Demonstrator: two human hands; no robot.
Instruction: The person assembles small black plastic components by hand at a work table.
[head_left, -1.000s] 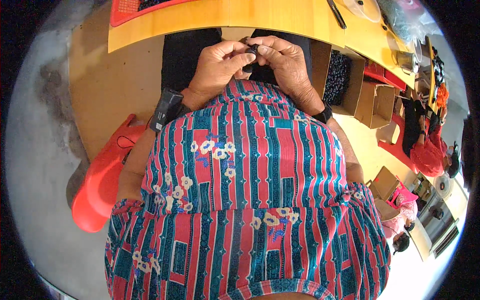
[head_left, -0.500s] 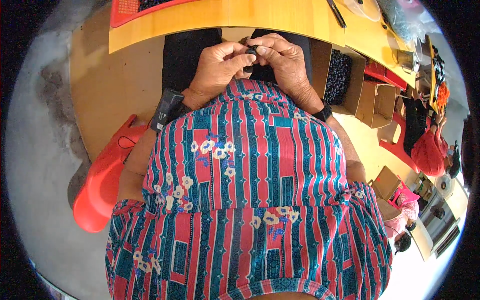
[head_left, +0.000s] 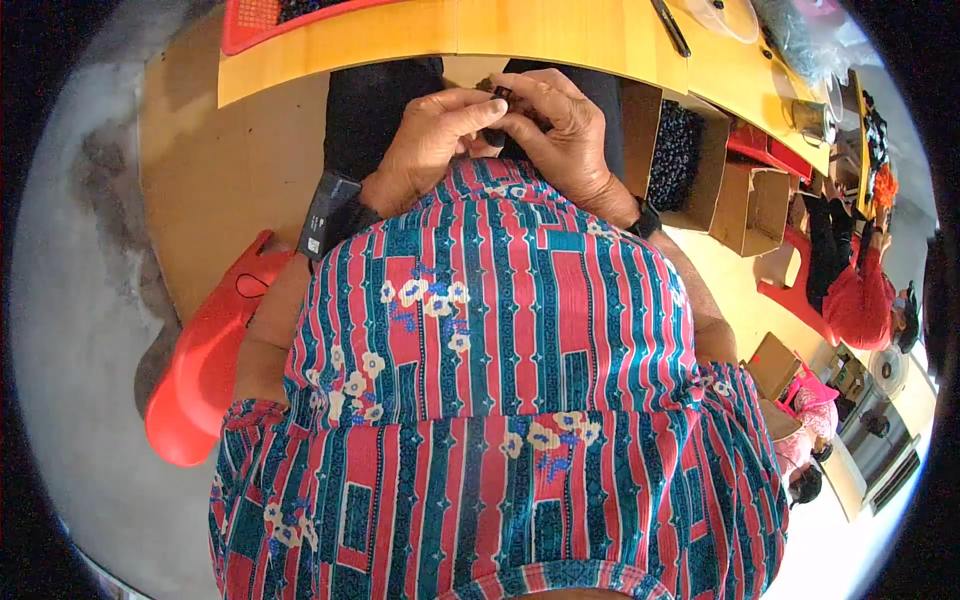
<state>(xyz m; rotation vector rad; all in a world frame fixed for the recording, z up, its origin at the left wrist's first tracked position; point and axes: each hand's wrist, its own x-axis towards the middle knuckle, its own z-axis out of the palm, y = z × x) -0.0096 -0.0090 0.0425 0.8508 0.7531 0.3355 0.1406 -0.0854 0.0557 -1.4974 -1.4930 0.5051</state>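
Note:
Close together over my lap, just beyond the table's near edge, my two hands work on a small black part (head_left: 502,93). My left hand (head_left: 437,132) pinches it between thumb and forefinger. From the other side my right hand (head_left: 562,120) closes on the same part with its fingertips. Fingers cover much of the part, so its exact kind does not show. Below it, another dark bit (head_left: 494,137) shows between the hands, partly hidden by the left fingers.
A yellow table (head_left: 560,40) spans the front, carrying a red basket (head_left: 240,22) and a dark pen-like tool (head_left: 672,28). At right stand a cardboard box (head_left: 712,165) of small black pieces and another carton (head_left: 755,212). A red chair (head_left: 190,390) is at left; other people sit far right.
The small black part has turned between my fingertips. My right hand's fingers and thumb have spread a little, and the person at far right has shifted.

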